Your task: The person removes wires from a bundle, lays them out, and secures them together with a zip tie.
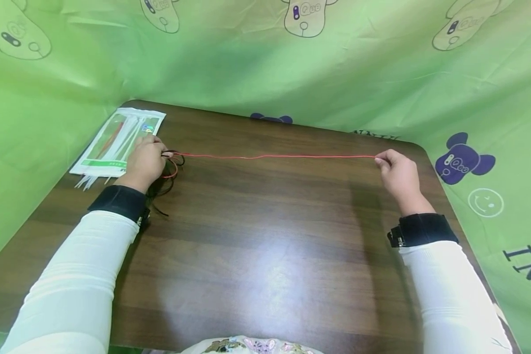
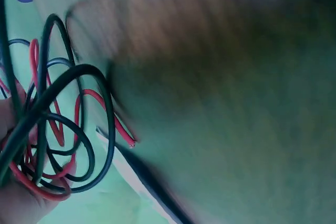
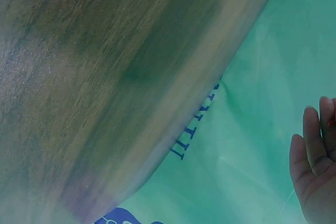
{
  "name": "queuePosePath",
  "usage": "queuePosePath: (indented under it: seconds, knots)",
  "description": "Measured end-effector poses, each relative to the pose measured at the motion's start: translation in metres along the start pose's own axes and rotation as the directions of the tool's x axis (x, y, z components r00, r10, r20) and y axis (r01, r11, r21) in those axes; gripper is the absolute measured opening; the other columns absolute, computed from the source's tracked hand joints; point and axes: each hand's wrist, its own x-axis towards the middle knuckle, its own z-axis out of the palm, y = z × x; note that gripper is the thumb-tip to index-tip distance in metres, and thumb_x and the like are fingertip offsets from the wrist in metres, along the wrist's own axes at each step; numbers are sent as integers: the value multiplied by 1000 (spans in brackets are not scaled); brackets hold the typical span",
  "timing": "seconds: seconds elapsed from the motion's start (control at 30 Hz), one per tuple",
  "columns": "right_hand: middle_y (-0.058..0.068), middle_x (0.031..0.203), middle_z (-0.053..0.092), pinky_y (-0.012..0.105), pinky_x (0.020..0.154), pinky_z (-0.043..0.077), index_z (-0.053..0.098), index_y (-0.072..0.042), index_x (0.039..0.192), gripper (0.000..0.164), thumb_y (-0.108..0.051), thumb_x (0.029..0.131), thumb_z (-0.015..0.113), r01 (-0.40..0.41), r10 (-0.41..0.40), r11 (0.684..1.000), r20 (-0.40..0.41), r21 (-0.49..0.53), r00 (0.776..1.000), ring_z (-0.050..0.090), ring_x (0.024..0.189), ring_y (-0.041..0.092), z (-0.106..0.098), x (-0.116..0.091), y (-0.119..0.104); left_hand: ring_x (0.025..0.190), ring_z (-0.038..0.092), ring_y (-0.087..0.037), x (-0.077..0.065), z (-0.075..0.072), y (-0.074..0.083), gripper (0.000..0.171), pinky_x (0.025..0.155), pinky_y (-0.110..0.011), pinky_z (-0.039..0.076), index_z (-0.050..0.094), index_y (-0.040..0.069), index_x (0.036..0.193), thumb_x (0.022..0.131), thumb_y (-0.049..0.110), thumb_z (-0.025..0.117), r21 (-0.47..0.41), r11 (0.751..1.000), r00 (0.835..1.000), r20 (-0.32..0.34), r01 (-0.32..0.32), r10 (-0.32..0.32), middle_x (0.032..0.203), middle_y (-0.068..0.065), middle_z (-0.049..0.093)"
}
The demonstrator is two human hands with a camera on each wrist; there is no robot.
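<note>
A thin red wire runs nearly straight across the far part of the table between both hands. My left hand grips its coiled end together with loops of black wire; the left wrist view shows these black loops tangled with red wire, one cut red end sticking out. At the right, my right hand pinches the other end of the red wire between thumb and finger. In the right wrist view only part of that hand shows at the edge, the pinch mostly out of frame.
Under and behind the left hand lies a clear plastic packet with a green band, white zip ties poking from its near end. The brown wooden table meets a green printed cloth at the back and sides.
</note>
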Motion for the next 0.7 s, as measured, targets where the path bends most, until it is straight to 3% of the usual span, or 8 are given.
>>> queuePosePath:
  seconds: [0.17, 0.3, 0.47, 0.7]
  knots:
    - [26, 95, 66, 50, 74, 44, 63, 5, 103, 20, -11, 100, 51, 9, -9, 1000, -5, 3, 1000, 59, 83, 39, 1, 1, 0, 112, 36, -40, 2, -1, 0, 14, 86, -59, 38, 64, -7, 99, 91, -1, 55, 27, 999, 999, -41, -17, 18, 114, -22, 57]
    - [26, 94, 66, 51, 75, 44, 63, 5, 103, 19, -10, 100, 52, 16, -16, 1000, -6, -1, 1000, 59, 83, 40, 1, 2, 0, 114, 37, -41, 3, -3, 0, 23, 96, -64, 24, 63, -4, 106, 86, -5, 53, 49, 999, 1000, -25, -6, 7, 115, -24, 61]
    - [26, 95, 66, 52, 77, 44, 63, 5, 103, 19, -10, 99, 52, 17, -17, 1000, 2, -8, 1000, 59, 85, 41, -1, 4, -2, 114, 41, -41, 3, -4, -2, 30, 104, -70, 7, 62, 0, 107, 81, -9, 51, 57, 998, 1000, -5, -5, 5, 102, -25, 65]
    - [28, 98, 65, 54, 77, 43, 62, 6, 106, 23, -12, 101, 49, -1, 1, 1000, 24, -22, 1000, 58, 87, 43, -7, 4, 1, 102, 49, -42, 8, -1, -3, 5, 100, -71, 15, 56, 4, 98, 93, 4, 55, 116, 991, 998, 22, -58, 56, 92, -24, 66]
